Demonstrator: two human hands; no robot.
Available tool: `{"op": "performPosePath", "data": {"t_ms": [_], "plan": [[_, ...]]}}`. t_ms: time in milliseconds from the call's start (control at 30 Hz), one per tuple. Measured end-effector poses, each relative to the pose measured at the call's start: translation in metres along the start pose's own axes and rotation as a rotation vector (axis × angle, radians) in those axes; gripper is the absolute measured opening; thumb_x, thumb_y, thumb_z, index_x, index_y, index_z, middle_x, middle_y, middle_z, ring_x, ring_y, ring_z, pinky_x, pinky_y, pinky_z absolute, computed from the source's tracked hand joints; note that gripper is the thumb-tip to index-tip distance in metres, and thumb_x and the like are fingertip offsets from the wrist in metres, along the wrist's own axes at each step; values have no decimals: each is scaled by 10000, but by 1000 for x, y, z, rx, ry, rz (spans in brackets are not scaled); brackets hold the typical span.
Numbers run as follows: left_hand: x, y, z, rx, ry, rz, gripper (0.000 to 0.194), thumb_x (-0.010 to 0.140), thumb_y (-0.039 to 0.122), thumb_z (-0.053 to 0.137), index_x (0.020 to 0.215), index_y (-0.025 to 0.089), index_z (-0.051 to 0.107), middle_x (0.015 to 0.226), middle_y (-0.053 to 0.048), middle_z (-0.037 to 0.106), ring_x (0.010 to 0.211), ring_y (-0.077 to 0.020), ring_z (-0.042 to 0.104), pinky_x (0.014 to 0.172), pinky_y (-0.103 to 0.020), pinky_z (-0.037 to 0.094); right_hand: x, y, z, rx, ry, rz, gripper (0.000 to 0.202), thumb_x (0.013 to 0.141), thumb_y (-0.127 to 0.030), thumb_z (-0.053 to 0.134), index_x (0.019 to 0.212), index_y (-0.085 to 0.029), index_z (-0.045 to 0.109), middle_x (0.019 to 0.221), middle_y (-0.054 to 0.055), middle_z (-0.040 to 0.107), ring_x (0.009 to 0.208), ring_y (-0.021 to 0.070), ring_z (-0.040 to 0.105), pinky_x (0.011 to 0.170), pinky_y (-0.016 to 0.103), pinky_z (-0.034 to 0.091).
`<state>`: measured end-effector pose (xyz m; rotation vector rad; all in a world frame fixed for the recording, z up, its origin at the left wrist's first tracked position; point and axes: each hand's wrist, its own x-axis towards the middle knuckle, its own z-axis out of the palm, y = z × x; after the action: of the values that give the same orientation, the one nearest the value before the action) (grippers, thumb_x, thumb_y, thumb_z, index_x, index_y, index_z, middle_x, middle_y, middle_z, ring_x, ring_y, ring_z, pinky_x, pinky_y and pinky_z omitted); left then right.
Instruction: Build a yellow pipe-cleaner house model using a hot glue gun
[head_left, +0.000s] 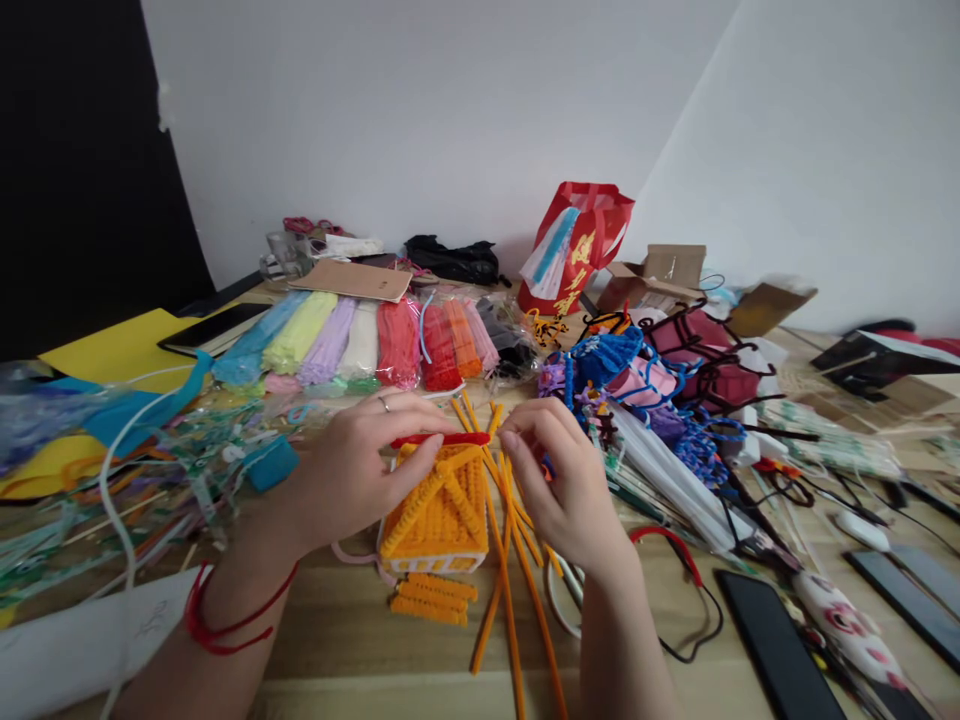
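Note:
A small house-shaped piece made of orange pipe cleaners, with a white lower edge, stands on the table in front of me. A short red pipe-cleaner strip lies along its top. My left hand pinches this strip at the top edge, thumb in front and fingers behind. My right hand is closed just past the strip's right end, its thumb and fingertips together; what they hold, if anything, is too small to make out. Loose orange pipe cleaners lie between my hands, and a short coiled orange piece rests before the house.
Bagged bundles of coloured pipe cleaners line the back. A red bag stands behind, with a heap of blue and purple pieces to the right. A black phone lies front right. Scraps and a white cable spread left.

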<state>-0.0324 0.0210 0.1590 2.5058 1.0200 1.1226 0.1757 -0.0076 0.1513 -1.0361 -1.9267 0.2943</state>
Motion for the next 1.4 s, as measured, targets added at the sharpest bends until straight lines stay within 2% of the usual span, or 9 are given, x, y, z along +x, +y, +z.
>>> {"op": "performPosePath", "data": {"t_ms": [200,367,567,633,800,967,1233,1333,1400], "plan": [[2,-1,21,-105,-59,71,64,824,238,667,819,217,727,1031,-37,702,1003,-195,629,915,-371,498,-4,-3,1,196,43,74,128,968,-215,407,873,-203,493,835,10,516,748,127,494,687,253,408],[1,-3,11,-109,171,65,73,822,212,670,799,248,730,978,-18,705,946,-183,648,863,-356,523,-5,2,1,260,101,240,204,975,-306,413,849,-199,532,729,-13,504,632,105,461,579,233,373],[-1,-3,6,-100,255,98,124,815,190,681,879,287,723,1014,3,689,987,-183,636,882,-354,517,0,-3,17,736,-249,430,247,927,-438,494,818,-216,492,659,-33,555,475,90,497,428,209,361],[-1,-3,7,-96,261,102,130,816,186,681,887,288,719,1015,3,688,996,-183,631,887,-357,515,1,-4,19,807,-282,446,248,922,-441,503,829,-212,496,639,-36,566,484,94,517,449,208,395],[0,-4,7,-100,265,79,98,825,208,673,865,284,721,993,3,697,966,-180,640,868,-352,522,1,4,5,581,18,421,272,885,-414,581,743,-187,532,611,-36,548,518,80,494,490,196,398],[3,-2,10,-92,134,52,123,855,211,622,866,253,736,994,-23,704,959,-184,645,864,-356,526,-1,9,-12,338,207,299,147,832,-323,659,791,-188,620,700,-1,608,600,108,551,543,218,449],[3,-9,13,-9,212,-118,175,875,306,583,807,240,730,982,-28,714,918,-190,656,868,-364,515,-3,22,-16,-52,245,331,218,933,-340,475,783,-199,547,639,-12,574,562,121,531,539,238,405],[3,-18,12,130,253,-169,217,870,326,577,741,240,729,978,-33,714,925,-215,649,879,-390,502,-5,30,-14,-301,115,365,252,915,-293,496,704,-191,587,670,17,599,576,137,546,579,265,404],[4,-22,10,177,268,-191,183,876,311,563,895,248,734,1050,-35,702,992,-225,635,924,-393,486,-6,32,-11,-330,-44,359,117,862,-232,579,802,-186,667,816,49,646,628,146,588,619,275,431]]}}
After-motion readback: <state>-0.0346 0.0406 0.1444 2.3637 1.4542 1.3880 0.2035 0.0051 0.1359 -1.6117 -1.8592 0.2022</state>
